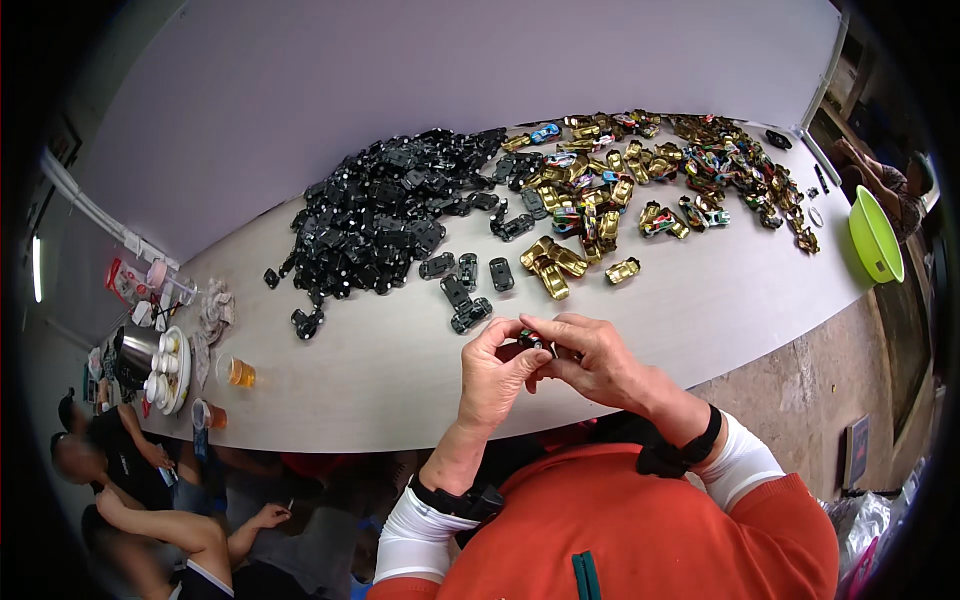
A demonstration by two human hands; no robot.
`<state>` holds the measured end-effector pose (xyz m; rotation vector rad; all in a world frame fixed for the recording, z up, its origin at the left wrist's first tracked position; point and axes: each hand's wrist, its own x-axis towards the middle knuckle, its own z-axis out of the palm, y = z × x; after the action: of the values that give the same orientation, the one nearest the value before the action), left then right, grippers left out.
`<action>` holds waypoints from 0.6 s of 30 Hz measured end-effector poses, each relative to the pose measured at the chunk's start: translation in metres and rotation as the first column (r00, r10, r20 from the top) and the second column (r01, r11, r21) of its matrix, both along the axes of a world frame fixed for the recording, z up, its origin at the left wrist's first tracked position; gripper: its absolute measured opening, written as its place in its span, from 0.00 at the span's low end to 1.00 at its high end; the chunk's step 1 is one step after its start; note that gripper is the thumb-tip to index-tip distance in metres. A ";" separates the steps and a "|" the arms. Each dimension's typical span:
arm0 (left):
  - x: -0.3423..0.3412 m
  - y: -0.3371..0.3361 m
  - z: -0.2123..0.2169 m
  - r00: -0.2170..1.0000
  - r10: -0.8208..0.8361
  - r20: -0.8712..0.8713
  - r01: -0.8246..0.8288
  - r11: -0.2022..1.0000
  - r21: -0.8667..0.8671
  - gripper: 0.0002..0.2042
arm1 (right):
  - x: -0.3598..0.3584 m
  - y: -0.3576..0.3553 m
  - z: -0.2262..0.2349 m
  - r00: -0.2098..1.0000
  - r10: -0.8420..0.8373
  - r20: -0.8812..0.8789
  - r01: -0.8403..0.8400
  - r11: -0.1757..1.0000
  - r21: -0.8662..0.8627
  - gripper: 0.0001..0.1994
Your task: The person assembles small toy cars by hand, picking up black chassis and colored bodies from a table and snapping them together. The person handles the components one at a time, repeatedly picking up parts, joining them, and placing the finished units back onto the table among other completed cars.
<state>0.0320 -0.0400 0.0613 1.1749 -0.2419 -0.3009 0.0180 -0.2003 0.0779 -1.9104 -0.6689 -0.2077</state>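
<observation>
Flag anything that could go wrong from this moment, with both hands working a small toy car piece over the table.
1. The small toy car piece is pinched only at the fingertips of the left hand and right hand; a slipped grip could drop it onto the table or past its near edge.
2. Loose black chassis parts lie just beyond the hands and might get knocked.
3. The cups of amber drink sit near the table edge; a bump could spill them.

left hand point(492, 372) raised, fingers pinched | right hand point(590, 358) curled, fingertips meeting left's
</observation>
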 end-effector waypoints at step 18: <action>0.009 0.002 -0.032 0.954 0.087 -0.286 -0.184 0.925 -0.333 0.07 | 0.005 0.007 -0.020 0.912 -0.123 -0.391 0.192 0.971 0.142 0.07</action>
<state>0.0413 -0.0381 0.0289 0.7756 0.0244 -0.2751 0.0226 -0.1935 0.0577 -1.7640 -0.2248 0.0053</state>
